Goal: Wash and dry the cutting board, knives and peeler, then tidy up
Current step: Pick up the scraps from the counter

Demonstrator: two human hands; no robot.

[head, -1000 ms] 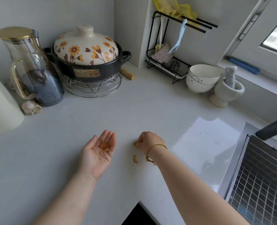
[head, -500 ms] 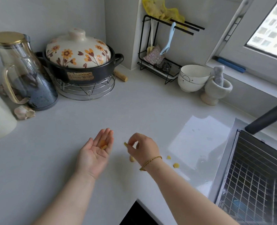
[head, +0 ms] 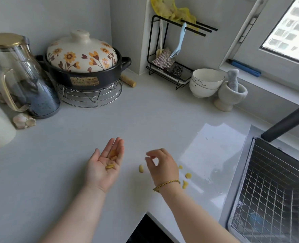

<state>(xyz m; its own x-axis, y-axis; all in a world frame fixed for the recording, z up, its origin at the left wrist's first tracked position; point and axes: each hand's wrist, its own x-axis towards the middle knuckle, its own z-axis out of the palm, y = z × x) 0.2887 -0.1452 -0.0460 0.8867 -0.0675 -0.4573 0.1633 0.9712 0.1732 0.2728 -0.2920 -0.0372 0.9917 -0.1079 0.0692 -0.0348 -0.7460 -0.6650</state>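
Surface: pale grey table [head: 145,120] set into a room corner, grey walls behind; glossy, wet-looking patch [head: 213,155] next to the sink.
Sink: at right edge of view, wire grid [head: 277,199] laid across the basin; dark spout [head: 285,121] reaching over its far corner.
Left hand [head: 104,165]: palm up above the table, fingers straight and close together, thumb out to the side. Grips nothing; carries scraps on the flat palm.
Task item, in hand: yellow scraps [head: 111,162], a few pieces, lying from mid-palm to the base of the fingers.
Task item, on table: one loose scrap [head: 141,168] between the two hands; three further pieces [head: 188,175] just right of the right wrist, at the edge of the glossy patch.
Right hand [head: 162,165]: back of hand up, near the loose scrap, woven bracelet [head: 166,185] on the wrist. Fingers [head: 149,156] curled, thumb and forefinger tips close together, motion-blurred; cannot tell whether anything is pinched.
Cutting board, knives: none identified in view.
Back left: clay pot with floral lid [head: 82,53] on a wire trivet [head: 90,95]; glass jug [head: 22,76] beside it; garlic [head: 24,120] at the jug's foot.
Back right: black rack [head: 164,50] with yellow cloth [head: 173,11] and hanging blue utensil [head: 178,42], type not determinable; stacked white bowls [head: 206,83]; stone mortar [head: 231,95] touching them.
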